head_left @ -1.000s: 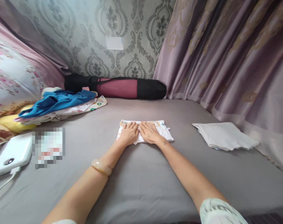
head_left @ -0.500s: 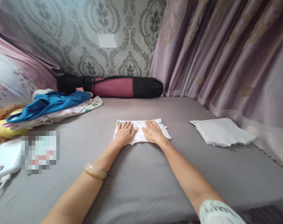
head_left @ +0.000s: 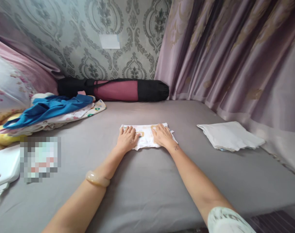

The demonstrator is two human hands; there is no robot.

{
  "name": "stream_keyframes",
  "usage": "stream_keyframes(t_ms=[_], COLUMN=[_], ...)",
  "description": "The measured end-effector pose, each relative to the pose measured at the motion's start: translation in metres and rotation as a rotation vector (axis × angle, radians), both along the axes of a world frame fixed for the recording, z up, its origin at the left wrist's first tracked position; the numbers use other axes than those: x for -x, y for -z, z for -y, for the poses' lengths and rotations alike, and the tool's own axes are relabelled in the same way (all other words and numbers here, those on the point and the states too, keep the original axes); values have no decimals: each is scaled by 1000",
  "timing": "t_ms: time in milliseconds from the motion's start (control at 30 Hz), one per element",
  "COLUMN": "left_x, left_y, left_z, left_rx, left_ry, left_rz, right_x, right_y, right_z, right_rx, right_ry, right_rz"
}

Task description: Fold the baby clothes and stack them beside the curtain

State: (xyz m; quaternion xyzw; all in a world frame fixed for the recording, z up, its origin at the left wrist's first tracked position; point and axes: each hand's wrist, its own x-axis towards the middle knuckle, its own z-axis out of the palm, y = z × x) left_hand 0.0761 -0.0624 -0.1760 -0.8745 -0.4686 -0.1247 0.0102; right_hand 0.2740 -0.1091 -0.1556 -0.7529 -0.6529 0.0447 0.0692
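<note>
Left hand (head_left: 127,139) and right hand (head_left: 163,136) flat, fingers spread, grasping nothing, covering the folded printed cloth (head_left: 145,137) at frame centre, print partly hidden.

Home bedroom; grey fitted bedsheet (head_left: 142,181) spreads flat under the fingers (head_left: 128,132); grey damask-patterned wallpaper (head_left: 94,35) straight beyond the fingertips; mauve satin curtain (head_left: 234,55) hangs to the right of the fingers, down to the mattress edge; floral pink-and-white pillow (head_left: 6,87) far left of the fingers; loose pile of blue and printed clothes (head_left: 50,111) left of and beyond the fingers; folded white cloth stack (head_left: 231,136) right of the fingers; maroon rolled mat in a black bag (head_left: 113,90) against the wall beyond the fingers.
</note>
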Motion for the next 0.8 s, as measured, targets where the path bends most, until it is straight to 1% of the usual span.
stream_keyframes(t_ms=[133,267,400,500,600,800], left_x=[0,1,5,10,12,11], left_y=[0,0,1,4,7,7], left_z=[0,0,-4,-9,-13,-12], left_rx=[14,48,47,128,194,192], left_ry=[-46,-60,-177,-233,-241,-233], left_rz=[-13,-7,34,23,14,-6], right_x=[-6,-13,-24,-31,-33,-31], right_y=[5,6,5,6,9,11], right_z=[-2,-4,-5,-5,-6,-7], right_rx=[59,100,66,105,126,96], right_ry=[22,27,111,144,149,155], right_rz=[-11,-42,-38,-65,-85,-107])
